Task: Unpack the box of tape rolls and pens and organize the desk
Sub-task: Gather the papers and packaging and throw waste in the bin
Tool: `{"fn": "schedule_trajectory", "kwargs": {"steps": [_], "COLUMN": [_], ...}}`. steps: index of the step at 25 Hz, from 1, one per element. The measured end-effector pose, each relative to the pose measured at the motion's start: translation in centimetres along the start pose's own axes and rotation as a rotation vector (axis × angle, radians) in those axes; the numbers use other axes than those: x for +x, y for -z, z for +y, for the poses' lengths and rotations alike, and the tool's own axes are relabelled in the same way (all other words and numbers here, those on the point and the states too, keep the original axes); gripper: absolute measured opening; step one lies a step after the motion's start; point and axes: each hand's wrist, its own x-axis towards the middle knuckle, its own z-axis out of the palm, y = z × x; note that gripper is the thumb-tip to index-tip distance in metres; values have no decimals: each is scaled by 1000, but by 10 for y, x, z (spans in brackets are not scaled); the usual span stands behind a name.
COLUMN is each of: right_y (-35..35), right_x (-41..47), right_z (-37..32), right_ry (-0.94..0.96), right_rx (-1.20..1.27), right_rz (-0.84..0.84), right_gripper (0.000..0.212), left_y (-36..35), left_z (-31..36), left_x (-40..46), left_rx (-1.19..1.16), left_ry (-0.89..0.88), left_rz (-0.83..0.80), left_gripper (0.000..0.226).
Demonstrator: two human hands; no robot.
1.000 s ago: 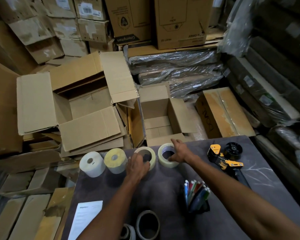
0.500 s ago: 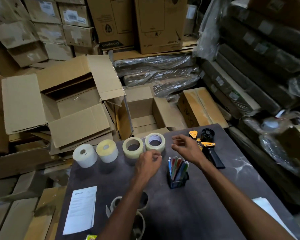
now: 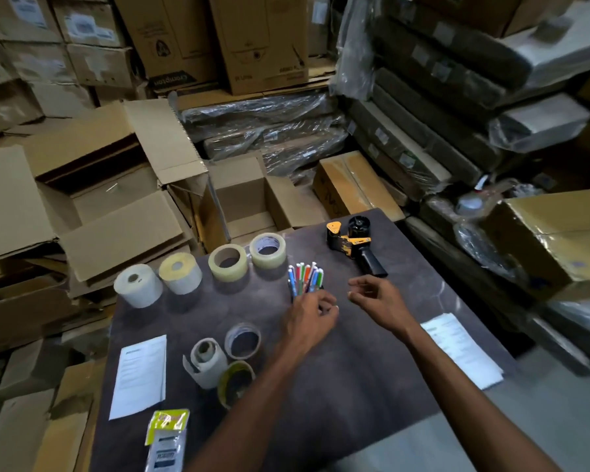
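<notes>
Now both hands have left the tape rolls (image 3: 246, 264); left hand (image 3: 312, 316) reaches the pens (image 3: 305, 279), right hand (image 3: 377, 301) loosely curled, empty.

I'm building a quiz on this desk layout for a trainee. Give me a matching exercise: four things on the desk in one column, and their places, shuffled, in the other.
Things:
1. tape dispenser
2. white roll
3. pens
4. yellow packet

Places:
A. left end of the far row of rolls
B. near edge of the desk, below the left-hand paper sheet
C. far right corner of the desk
D. just beyond the left hand

Pairs: 1-C, 2-A, 3-D, 4-B
</notes>
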Motion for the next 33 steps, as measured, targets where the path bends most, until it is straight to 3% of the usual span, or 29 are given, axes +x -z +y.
{"fn": "schedule_trajectory", "kwargs": {"steps": [9,17,20,25,28,33], "right_y": [89,178,183,170,168,170], "right_x": [-49,-66,-68,-64,-59,-59], "right_z": [92,168,184,191,193,181], "right_ry": [-135,-139,-216,-335,-385,-346], "right_rx": [-13,-432,-491,-529,-513,-567], "right_rz": [9,129,19,-87,-91,-82], "right_gripper": [22,32,42,61,63,47], "left_y": [-139,-240,-267,-298,-296,-315], "left_z": [46,91,95,108,119,91], "left_x": [-38,-67,-66,-55,-49,-26], "left_rx": [15,-110,-191,-171,-253,-362], "left_ry": [85,208,255,328,435,586], "left_rz": [-187,-226,-226,-228,-157,-81], "left_gripper": [29,61,74,122,119,127]}}
